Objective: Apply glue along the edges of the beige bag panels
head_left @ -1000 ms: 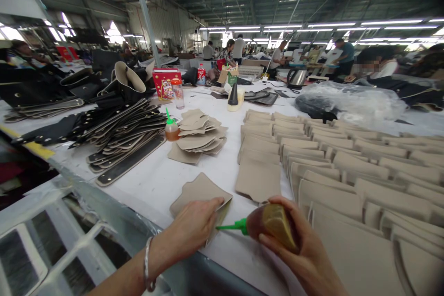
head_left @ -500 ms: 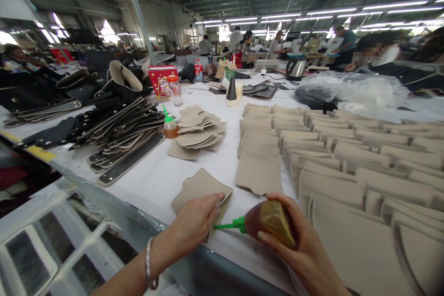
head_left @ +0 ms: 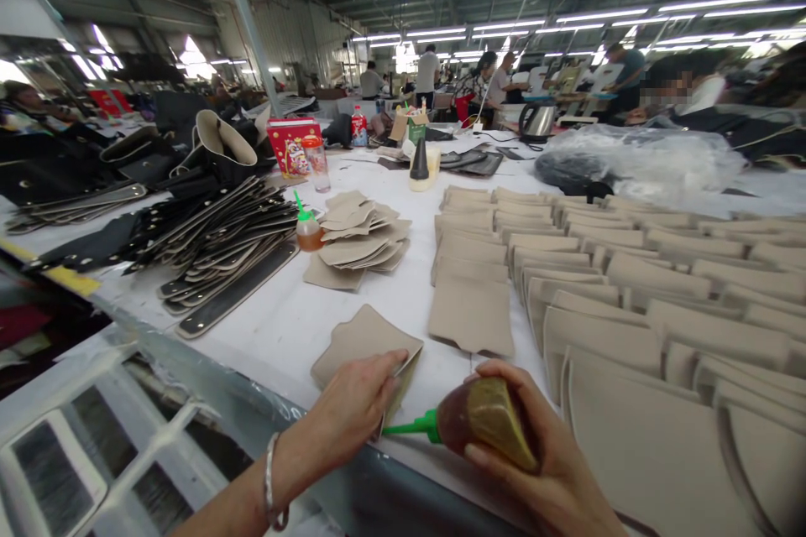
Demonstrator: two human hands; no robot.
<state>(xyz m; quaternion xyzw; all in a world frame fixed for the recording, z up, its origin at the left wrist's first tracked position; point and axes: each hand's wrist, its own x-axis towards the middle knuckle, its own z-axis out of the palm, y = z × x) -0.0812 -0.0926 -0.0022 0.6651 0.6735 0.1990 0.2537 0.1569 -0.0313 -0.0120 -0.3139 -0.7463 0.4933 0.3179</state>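
Note:
My left hand (head_left: 353, 411) presses on the near corner of a folded beige leather piece (head_left: 362, 340) at the table's front edge, fingers pinching its lifted flap. My right hand (head_left: 541, 457) is wrapped round a brown glue bottle (head_left: 482, 424) lying on its side. The bottle's green nozzle (head_left: 409, 428) points left and its tip reaches the open edge of the beige piece under my left fingers.
Rows of overlapping beige pieces (head_left: 630, 294) cover the right of the white table (head_left: 277, 336). A loose beige stack (head_left: 358, 243) and a second glue bottle (head_left: 307, 228) sit in the middle, black strips (head_left: 214, 252) at left. Other people work at far tables.
The bottle and its nozzle have slid a little left and nearer along the piece's edge. My left hand has stayed on the piece. The view has tilted slightly.

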